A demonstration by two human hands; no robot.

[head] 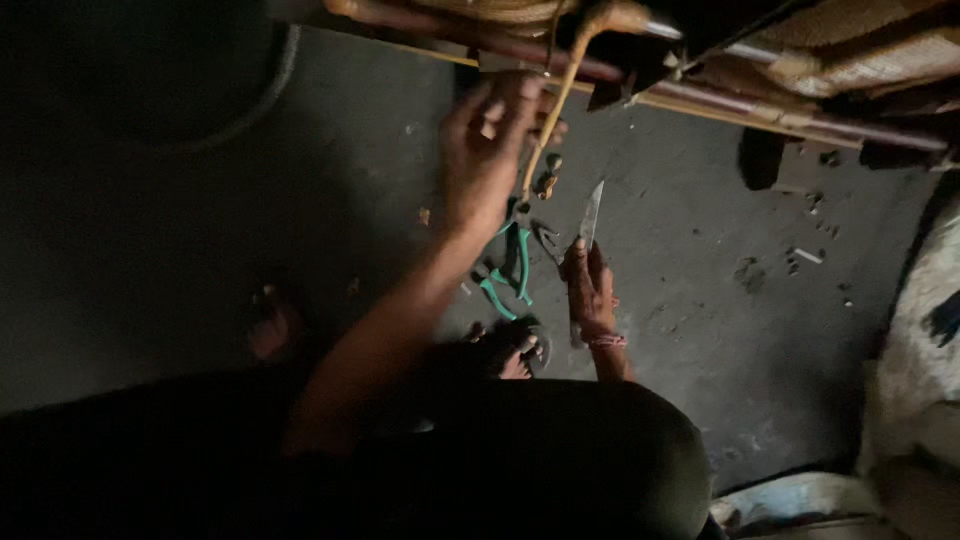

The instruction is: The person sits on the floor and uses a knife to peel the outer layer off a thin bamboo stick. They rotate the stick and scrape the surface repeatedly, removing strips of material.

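Cane strip (556, 110), thin and tan, hangs down from the woven cane frame (700, 60) at 12 o'clock; its lower end sits near centre of view, just beside the raised left hand.

Left hand (487, 150): raised toward 12 o'clock, fingers curled loosely at the strip. Whether the fingers actually pinch it, I cannot tell; light is poor.

Right hand (590, 290): just right of centre, toward 4 o'clock of the left hand, closed round the handle of a knife (591, 215). Blade points up toward 12 o'clock, tip near the strip but apart from it. Beaded band on that wrist.

Pliers (508, 270) with green grips lie on the floor between the two forearms, at roughly 6 o'clock of the left hand.

Foot in a sandal (520, 350) rests on the floor below the pliers. A second foot (272, 325) shows dimly toward 8 o'clock.

Floor (720, 300): dark grey, with small offcuts and chips scattered toward 2 and 3 o'clock. The person's dark-clothed knees fill the 6 o'clock edge. Pale cloth (920, 350) at the 3 to 4 o'clock edge.
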